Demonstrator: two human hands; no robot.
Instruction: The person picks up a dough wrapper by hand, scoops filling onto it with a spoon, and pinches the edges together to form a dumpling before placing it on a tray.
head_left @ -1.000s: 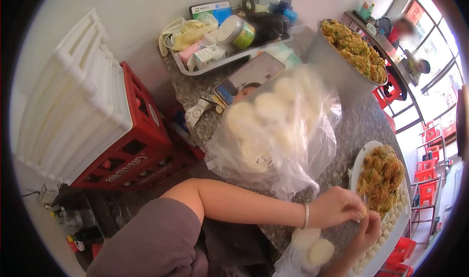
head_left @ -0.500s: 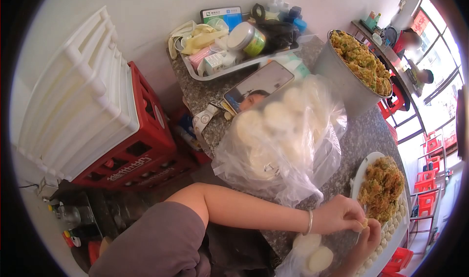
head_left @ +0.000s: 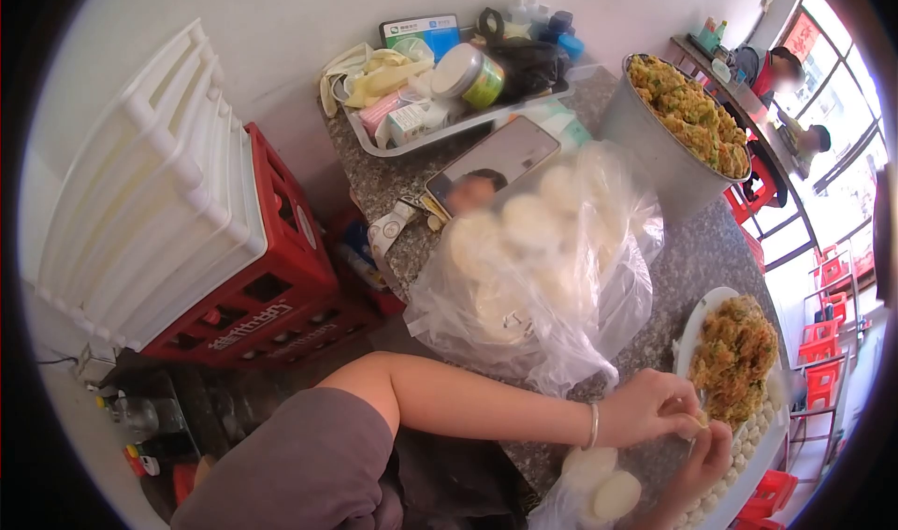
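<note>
My left hand (head_left: 655,408), with a bangle on its wrist, pinches the edge of a small pale dumpling (head_left: 701,421). My right hand (head_left: 703,460) has its fingers closed on the same dumpling from below. Most of it is hidden by the fingers. Just beyond the hands, a white plate (head_left: 689,335) bears a heap of chopped filling (head_left: 737,357). Rows of small dumplings (head_left: 741,460) lie on a white tray (head_left: 769,444) to the right. Round dough wrappers (head_left: 615,495) sit partly in a thin plastic bag, left of my right hand.
A large clear bag of wrappers (head_left: 533,259) lies mid-table beside a phone (head_left: 491,165). Behind stand a metal pot (head_left: 650,165) of filling and a cluttered tray (head_left: 374,145). White racks (head_left: 150,193) rest on red crates (head_left: 271,315) at left. People (head_left: 762,72) sit farther off.
My fingers have shifted slightly around the dumpling, both hands still pinching it. The view has moved a little; the things on the table stay where they were.
</note>
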